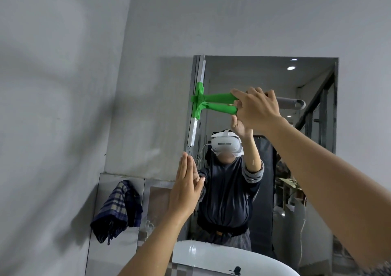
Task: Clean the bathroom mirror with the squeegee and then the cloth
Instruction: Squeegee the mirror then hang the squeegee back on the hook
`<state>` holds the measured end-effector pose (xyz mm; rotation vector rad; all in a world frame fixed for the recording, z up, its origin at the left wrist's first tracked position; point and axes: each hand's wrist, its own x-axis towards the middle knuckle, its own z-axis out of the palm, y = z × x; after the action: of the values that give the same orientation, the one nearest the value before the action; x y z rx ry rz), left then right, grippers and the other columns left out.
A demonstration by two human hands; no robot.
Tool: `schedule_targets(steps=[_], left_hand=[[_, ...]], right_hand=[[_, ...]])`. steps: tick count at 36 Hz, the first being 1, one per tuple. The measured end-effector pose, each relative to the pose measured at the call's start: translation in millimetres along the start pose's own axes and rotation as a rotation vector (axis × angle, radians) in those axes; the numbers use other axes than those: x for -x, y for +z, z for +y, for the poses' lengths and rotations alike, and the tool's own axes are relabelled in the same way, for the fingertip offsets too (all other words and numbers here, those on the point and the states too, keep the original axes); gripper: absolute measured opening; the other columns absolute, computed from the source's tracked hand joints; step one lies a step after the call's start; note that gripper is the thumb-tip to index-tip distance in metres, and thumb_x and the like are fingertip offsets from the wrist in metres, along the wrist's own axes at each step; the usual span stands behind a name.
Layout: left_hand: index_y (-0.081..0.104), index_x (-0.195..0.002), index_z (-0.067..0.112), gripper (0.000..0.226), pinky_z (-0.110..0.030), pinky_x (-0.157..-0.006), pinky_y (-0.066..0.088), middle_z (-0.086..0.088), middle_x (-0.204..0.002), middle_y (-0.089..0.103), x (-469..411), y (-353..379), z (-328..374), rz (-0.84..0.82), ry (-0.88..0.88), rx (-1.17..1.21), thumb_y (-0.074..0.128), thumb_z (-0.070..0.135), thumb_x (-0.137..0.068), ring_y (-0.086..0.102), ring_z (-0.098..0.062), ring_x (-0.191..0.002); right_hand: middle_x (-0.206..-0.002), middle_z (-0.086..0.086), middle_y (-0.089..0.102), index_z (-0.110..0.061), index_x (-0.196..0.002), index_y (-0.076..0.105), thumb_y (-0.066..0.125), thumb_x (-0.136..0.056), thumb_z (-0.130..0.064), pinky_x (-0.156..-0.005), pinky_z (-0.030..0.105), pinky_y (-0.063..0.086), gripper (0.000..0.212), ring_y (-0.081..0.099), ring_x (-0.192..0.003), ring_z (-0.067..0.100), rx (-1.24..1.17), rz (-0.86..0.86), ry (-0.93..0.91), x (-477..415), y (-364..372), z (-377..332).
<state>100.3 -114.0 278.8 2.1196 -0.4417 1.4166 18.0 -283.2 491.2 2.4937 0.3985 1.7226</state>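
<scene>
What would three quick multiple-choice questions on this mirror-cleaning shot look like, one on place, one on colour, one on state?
1. Where is the squeegee blade?
A. At the mirror's left edge
B. In the sink
C. On the floor

2. What colour is the squeegee handle?
A. Red
B. Green
C. Black

3. What is the left hand doing?
A. Gripping the cloth
B. Open and flat, holding nothing
C. Turning a tap

Answers: 1 A, the blade stands upright along the left edge. 2 B, bright green in the right hand. 3 B, fingers are straight; the checked cloth hangs apart to the left.

Squeegee (197, 100) on mirror (275, 106) left edge; cloth (118, 210) lower left.
</scene>
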Motion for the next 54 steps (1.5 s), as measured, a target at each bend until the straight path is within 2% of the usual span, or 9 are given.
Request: schedule_targets(steps=[4,9,28,38,42,44,47,51,54], left_hand=[[0.001,-0.146,0.009,0.074,-0.008,-0.109,0.003,-0.002,-0.155,-0.009,-0.6,-1.1,1.6,-0.016,-0.021,-0.013,0.049,0.029,-0.093,-0.006,-0.013,-0.143],[0.022,-0.143,0.001,0.064,-0.037,-0.116,0.015,-0.013,-0.154,0.013,-0.3,-9.1,9.3,-0.020,-0.072,0.071,0.052,0.024,-0.091,0.012,-0.025,-0.142],[0.035,-0.134,-0.007,0.057,-0.050,-0.111,0.026,-0.021,-0.149,0.023,-2.1,-9.9,10.9,-0.040,-0.082,0.061,0.055,0.019,-0.088,0.022,-0.035,-0.138],[0.026,-0.140,-0.003,0.063,-0.046,-0.114,0.021,-0.019,-0.152,0.018,-1.9,-6.5,9.4,-0.048,-0.087,0.071,0.055,0.018,-0.089,0.018,-0.033,-0.140],[0.031,-0.138,-0.003,0.058,-0.045,-0.113,0.022,-0.018,-0.151,0.019,-2.1,-5.8,8.4,-0.050,-0.094,0.061,0.053,0.021,-0.089,0.017,-0.030,-0.139],[0.030,-0.138,-0.004,0.058,-0.045,-0.114,0.021,-0.018,-0.152,0.018,-1.3,-5.9,11.1,-0.040,-0.094,0.073,0.053,0.020,-0.090,0.016,-0.030,-0.140],[0.021,-0.142,-0.003,0.064,-0.043,-0.116,0.017,-0.016,-0.154,0.013,-1.2,-2.8,9.9,-0.021,-0.080,0.080,0.053,0.019,-0.090,0.011,-0.029,-0.142],[0.004,-0.146,0.006,0.077,-0.032,-0.116,0.010,-0.006,-0.156,0.000,-2.2,4.3,-0.6,-0.037,-0.054,-0.012,0.052,0.030,-0.090,-0.004,-0.016,-0.143],[0.001,-0.147,0.008,0.078,-0.029,-0.115,0.006,-0.003,-0.156,-0.005,-2.0,6.0,-1.7,-0.049,-0.063,-0.002,0.051,0.029,-0.091,-0.008,-0.013,-0.143]], right_hand=[[-0.113,0.012,0.057,-0.026,-0.124,0.046,0.034,-0.094,-0.020,-0.090,0.042,0.029,0.033,0.047,-0.110,0.029,-0.009,-0.010,0.042,6.8,-6.0,17.9],[-0.113,0.012,0.057,-0.026,-0.126,0.045,0.035,-0.095,-0.019,-0.092,0.043,0.028,0.034,0.046,-0.112,0.029,-0.024,-0.032,0.097,19.2,-12.2,39.7],[-0.108,0.012,0.055,-0.029,-0.125,0.043,0.034,-0.092,-0.015,-0.093,0.044,0.028,0.037,0.047,-0.109,0.031,-0.064,-0.049,0.272,64.3,-24.3,106.0],[-0.109,0.014,0.057,-0.027,-0.128,0.041,0.031,-0.097,-0.017,-0.092,0.044,0.029,0.035,0.048,-0.108,0.031,-0.056,-0.063,0.346,86.9,-27.4,126.8],[-0.099,0.010,0.054,-0.026,-0.128,0.041,0.031,-0.097,-0.016,-0.089,0.043,0.030,0.035,0.049,-0.107,0.032,-0.065,-0.059,0.383,97.3,-28.0,130.7],[-0.101,0.012,0.054,-0.025,-0.131,0.040,0.031,-0.097,-0.016,-0.090,0.043,0.029,0.036,0.048,-0.108,0.032,-0.070,-0.067,0.412,104.0,-28.5,132.5],[-0.107,0.015,0.056,-0.025,-0.130,0.040,0.030,-0.097,-0.017,-0.091,0.044,0.029,0.036,0.048,-0.109,0.033,-0.090,-0.076,0.460,115.5,-27.8,135.4],[-0.105,0.016,0.057,-0.026,-0.129,0.040,0.028,-0.096,-0.019,-0.090,0.044,0.030,0.036,0.049,-0.103,0.033,-0.124,-0.080,0.512,128.9,-23.7,137.1],[-0.099,0.015,0.058,-0.024,-0.122,0.043,0.028,-0.095,-0.019,-0.084,0.042,0.030,0.031,0.047,-0.090,0.030,-0.159,-0.077,0.547,135.0,-19.8,132.2]])
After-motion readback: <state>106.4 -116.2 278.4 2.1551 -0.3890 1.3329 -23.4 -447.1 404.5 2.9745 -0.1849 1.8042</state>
